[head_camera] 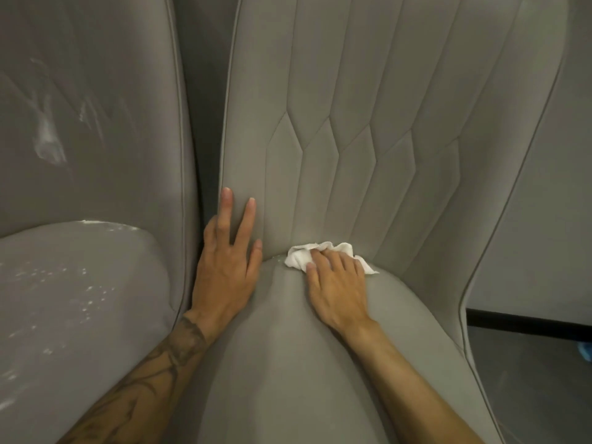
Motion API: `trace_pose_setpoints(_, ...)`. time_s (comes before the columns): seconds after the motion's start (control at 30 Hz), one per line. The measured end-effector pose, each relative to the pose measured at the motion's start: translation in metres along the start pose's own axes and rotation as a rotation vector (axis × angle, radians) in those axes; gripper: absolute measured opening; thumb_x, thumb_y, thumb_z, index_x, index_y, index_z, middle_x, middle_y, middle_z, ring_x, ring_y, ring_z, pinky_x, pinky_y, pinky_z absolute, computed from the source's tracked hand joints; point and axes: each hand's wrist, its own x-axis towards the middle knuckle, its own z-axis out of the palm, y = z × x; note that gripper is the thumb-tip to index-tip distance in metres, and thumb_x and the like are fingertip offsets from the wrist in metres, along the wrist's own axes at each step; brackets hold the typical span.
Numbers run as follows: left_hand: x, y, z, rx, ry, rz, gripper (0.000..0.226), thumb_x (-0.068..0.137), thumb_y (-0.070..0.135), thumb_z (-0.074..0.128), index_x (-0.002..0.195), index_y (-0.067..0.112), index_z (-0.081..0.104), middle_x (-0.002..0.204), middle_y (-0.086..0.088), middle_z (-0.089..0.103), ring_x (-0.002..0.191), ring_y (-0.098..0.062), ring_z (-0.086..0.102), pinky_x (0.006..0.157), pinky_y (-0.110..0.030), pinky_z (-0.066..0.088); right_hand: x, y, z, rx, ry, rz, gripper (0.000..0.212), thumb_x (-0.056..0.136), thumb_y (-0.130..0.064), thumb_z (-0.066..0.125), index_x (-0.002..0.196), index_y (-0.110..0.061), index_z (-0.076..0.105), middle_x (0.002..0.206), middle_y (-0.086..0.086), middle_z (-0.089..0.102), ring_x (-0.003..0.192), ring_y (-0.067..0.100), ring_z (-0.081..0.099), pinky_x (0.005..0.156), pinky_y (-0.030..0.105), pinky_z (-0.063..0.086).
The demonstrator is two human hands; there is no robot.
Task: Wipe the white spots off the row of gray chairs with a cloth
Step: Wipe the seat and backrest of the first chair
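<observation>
Head view looks down on a gray chair, where the right hand presses a crumpled white cloth into the crease between seat and backrest, fingers curled over it and thumb on its front edge. The left hand lies flat against the backrest's left edge, fingers straight and spread, holding nothing. White spots streak the neighbouring chair on the left, across its backrest and seat
</observation>
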Motion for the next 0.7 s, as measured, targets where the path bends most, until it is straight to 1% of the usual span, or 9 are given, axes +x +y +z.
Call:
trace_pose_setpoints(0.1, -0.019, 0.001, -0.014, -0.012, -0.085, 0.006, 0.069, 0.105, 0.036, 0.044, 0.168, 0.025, 0.017, 0.176, -0.005, -0.007, 0.152, -0.037, 0.031, 0.121, -0.047, 0.038, 0.001, -0.029, 0.012, 0.033, -0.051, -0.037, 0.046, 0.109, -0.043, 0.022, 0.14, -0.032, 0.054, 0.141, -0.007, 0.056, 0.135, 0.021, 0.048, 0.115, 0.041, 0.026)
trace_pose_setpoints(0.17, -0.035, 0.0, -0.023, 0.003, -0.162, -0.017, 0.067, 0.106, 0.039, 0.04, 0.168, 0.026, 0.016, 0.176, -0.001, -0.01, 0.153, -0.035, 0.032, 0.121, -0.049, 0.039, 0.006, -0.028, 0.008, 0.048, -0.102, -0.106, 0.042, 0.111, -0.042, 0.026, 0.142, -0.035, 0.053, 0.144, -0.008, 0.055, 0.137, 0.019, 0.047, 0.113, 0.041, 0.028)
trace_pose_setpoints(0.23, -0.049, 0.0, -0.031, -0.003, -0.219, -0.05, 0.065, 0.107, 0.041, 0.037, 0.167, 0.025, 0.019, 0.176, 0.002, -0.01, 0.155, -0.033, 0.031, 0.122, -0.05, 0.038, 0.009, -0.008, -0.003, 0.009, -0.15, -0.169, 0.044, 0.11, -0.044, 0.023, 0.143, -0.037, 0.051, 0.145, -0.01, 0.055, 0.137, 0.019, 0.049, 0.111, 0.041, 0.031)
trace_pose_setpoints(0.3, -0.061, 0.0, -0.037, 0.011, -0.251, -0.049, 0.062, 0.108, 0.042, 0.033, 0.166, 0.023, 0.024, 0.176, 0.004, -0.007, 0.156, -0.03, 0.029, 0.123, -0.049, 0.036, 0.012, 0.012, -0.011, -0.037, -0.158, -0.156, 0.047, 0.108, -0.051, 0.021, 0.144, -0.041, 0.05, 0.149, -0.014, 0.053, 0.14, 0.017, 0.047, 0.114, 0.041, 0.031)
trace_pose_setpoints(0.37, -0.071, 0.001, -0.04, 0.023, -0.278, -0.06, 0.061, 0.109, 0.044, 0.03, 0.166, 0.023, 0.026, 0.176, 0.006, -0.006, 0.158, -0.027, 0.025, 0.126, -0.047, 0.032, 0.01, 0.01, -0.011, -0.034, -0.151, -0.091, 0.048, 0.107, -0.054, 0.023, 0.146, -0.042, 0.049, 0.155, -0.014, 0.048, 0.146, 0.017, 0.041, 0.118, 0.041, 0.026)
trace_pose_setpoints(0.47, -0.076, 0.004, -0.043, 0.052, -0.315, -0.09, 0.06, 0.109, 0.046, 0.028, 0.166, 0.025, 0.026, 0.176, 0.008, -0.01, 0.159, -0.025, 0.02, 0.128, -0.042, 0.026, 0.0, -0.019, 0.004, 0.018, -0.123, -0.064, 0.045, 0.11, -0.045, 0.03, 0.149, -0.034, 0.049, 0.153, -0.008, 0.05, 0.144, 0.023, 0.042, 0.117, 0.041, 0.024)
trace_pose_setpoints(0.53, -0.076, 0.005, -0.043, 0.062, -0.324, -0.112, 0.06, 0.109, 0.047, 0.025, 0.166, 0.026, 0.026, 0.175, 0.009, -0.01, 0.159, -0.026, 0.019, 0.128, -0.039, 0.023, -0.002, -0.033, 0.011, 0.079, -0.125, -0.106, 0.043, 0.111, -0.04, 0.033, 0.15, -0.032, 0.05, 0.152, -0.006, 0.052, 0.142, 0.023, 0.045, 0.115, 0.04, 0.028)
trace_pose_setpoints(0.63, -0.075, 0.007, -0.044, 0.057, -0.333, -0.116, 0.061, 0.109, 0.048, 0.022, 0.166, 0.027, 0.024, 0.176, 0.009, -0.009, 0.159, -0.026, 0.021, 0.128, -0.039, 0.025, -0.003, -0.046, 0.013, 0.218, -0.188, -0.252, 0.042, 0.111, -0.037, 0.036, 0.15, -0.032, 0.052, 0.154, -0.007, 0.051, 0.144, 0.019, 0.044, 0.116, 0.039, 0.032)
trace_pose_setpoints(0.7, -0.075, 0.006, -0.044, 0.06, -0.332, -0.112, 0.061, 0.11, 0.047, 0.022, 0.166, 0.026, 0.023, 0.176, 0.008, -0.007, 0.159, -0.025, 0.02, 0.128, -0.037, 0.022, -0.003, -0.044, 0.01, 0.208, -0.206, -0.344, 0.043, 0.112, -0.038, 0.033, 0.15, -0.033, 0.051, 0.154, -0.009, 0.051, 0.145, 0.017, 0.043, 0.117, 0.038, 0.03)
